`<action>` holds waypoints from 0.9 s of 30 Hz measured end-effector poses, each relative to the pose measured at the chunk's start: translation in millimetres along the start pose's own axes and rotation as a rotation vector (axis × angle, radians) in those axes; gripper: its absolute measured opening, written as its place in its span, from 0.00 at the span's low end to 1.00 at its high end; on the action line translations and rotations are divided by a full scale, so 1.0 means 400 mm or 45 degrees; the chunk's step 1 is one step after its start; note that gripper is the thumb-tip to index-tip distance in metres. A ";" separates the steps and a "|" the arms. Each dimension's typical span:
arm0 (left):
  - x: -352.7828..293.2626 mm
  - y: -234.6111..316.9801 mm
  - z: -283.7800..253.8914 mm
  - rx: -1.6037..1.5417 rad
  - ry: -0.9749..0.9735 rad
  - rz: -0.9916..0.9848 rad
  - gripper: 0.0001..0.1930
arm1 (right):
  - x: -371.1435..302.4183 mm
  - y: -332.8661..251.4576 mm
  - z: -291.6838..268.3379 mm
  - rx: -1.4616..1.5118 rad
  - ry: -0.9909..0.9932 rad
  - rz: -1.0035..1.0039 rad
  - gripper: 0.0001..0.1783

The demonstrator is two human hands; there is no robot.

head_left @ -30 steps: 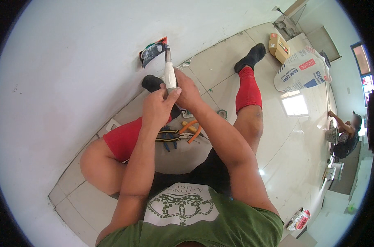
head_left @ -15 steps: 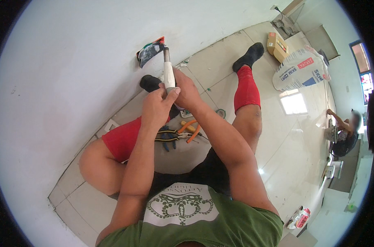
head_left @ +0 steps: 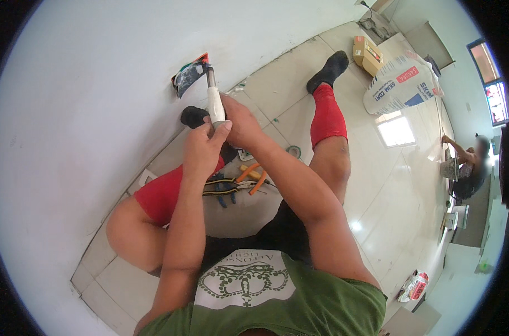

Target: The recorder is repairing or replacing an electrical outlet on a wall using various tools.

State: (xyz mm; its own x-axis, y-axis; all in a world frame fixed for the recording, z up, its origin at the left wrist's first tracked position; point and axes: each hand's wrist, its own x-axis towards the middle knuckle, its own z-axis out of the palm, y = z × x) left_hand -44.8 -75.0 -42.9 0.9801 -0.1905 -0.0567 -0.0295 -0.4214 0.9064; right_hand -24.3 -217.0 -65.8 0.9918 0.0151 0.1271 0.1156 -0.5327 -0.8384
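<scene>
Both my hands are closed around a white-handled tool with a metal barrel (head_left: pixel 214 101), its tip pointing up at the wall. My left hand (head_left: pixel 201 148) grips the lower end, thumb across it. My right hand (head_left: pixel 241 124) wraps its right side, with part of the grip hidden. Just beyond the tip is an orange wall box (head_left: pixel 203 57) set in the wall. Dark, white-smeared material (head_left: pixel 188 77) hangs out of it. I cannot tell whether the tip touches the box.
Between my legs lie black-and-yellow pliers (head_left: pixel 214 189), blue-handled pliers (head_left: pixel 223 197), an orange-handled tool (head_left: pixel 258 180) and a tape roll (head_left: pixel 293 151). A cardboard box (head_left: pixel 369 55) and white printed sack (head_left: pixel 403 84) stand far right. Another person (head_left: pixel 472 173) crouches by a bucket (head_left: pixel 449 167).
The whole scene has shifted slightly left and up in the picture. My grip on the white-handled tool looks the same, and its tip remains by the wall box.
</scene>
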 end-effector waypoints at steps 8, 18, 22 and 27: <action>0.019 -0.024 0.005 0.123 0.004 0.013 0.30 | 0.008 0.015 0.001 -0.081 0.016 -0.044 0.37; 0.020 -0.037 0.011 0.128 0.042 0.056 0.30 | 0.006 0.024 0.006 -0.089 0.027 -0.058 0.39; 0.015 -0.022 0.012 0.088 0.055 0.067 0.30 | 0.004 0.024 0.004 -0.077 0.035 -0.047 0.39; 0.019 -0.024 0.008 0.151 -0.001 0.018 0.30 | 0.005 0.027 0.000 -0.089 0.021 -0.067 0.38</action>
State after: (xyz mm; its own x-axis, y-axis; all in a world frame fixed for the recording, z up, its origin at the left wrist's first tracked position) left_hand -37.8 -75.1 -53.2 0.9793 -0.1976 -0.0445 -0.0664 -0.5208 0.8511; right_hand -21.0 -222.6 -74.5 0.9833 0.0310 0.1793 0.1628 -0.5892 -0.7914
